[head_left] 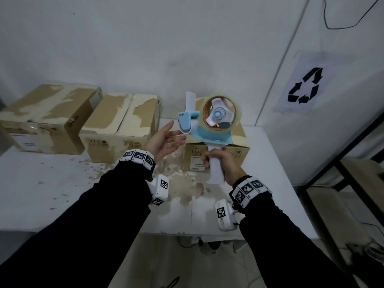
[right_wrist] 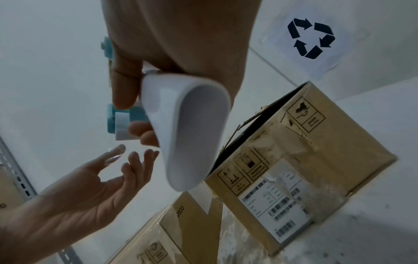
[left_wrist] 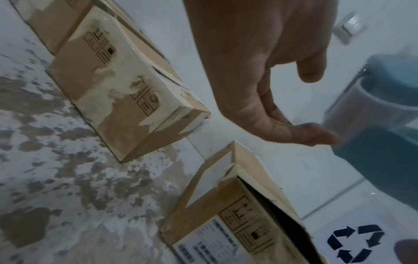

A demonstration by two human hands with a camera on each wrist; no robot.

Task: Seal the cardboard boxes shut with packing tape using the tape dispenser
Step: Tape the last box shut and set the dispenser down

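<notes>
The dispenser (head_left: 209, 121) is held up in the air over the table (head_left: 62, 183), roll uppermost, above the right-most box (head_left: 239, 150). The right hand (head_left: 220, 163) is wrapped firmly round its white handle. Just left of that grip, the left hand (head_left: 164, 140) is spread wide with fingers straight, holding nothing, its fingertips (right_wrist: 117, 150) near the roller end where the tape leaves. The step looks like freeing the tape's loose end. Best pinch that end squarely, keep clear of the toothed blade, and draw out a short tail before lowering onto the box below, whose flap gapes. Two more boxes (head_left: 122, 125) stand further left.
</notes>
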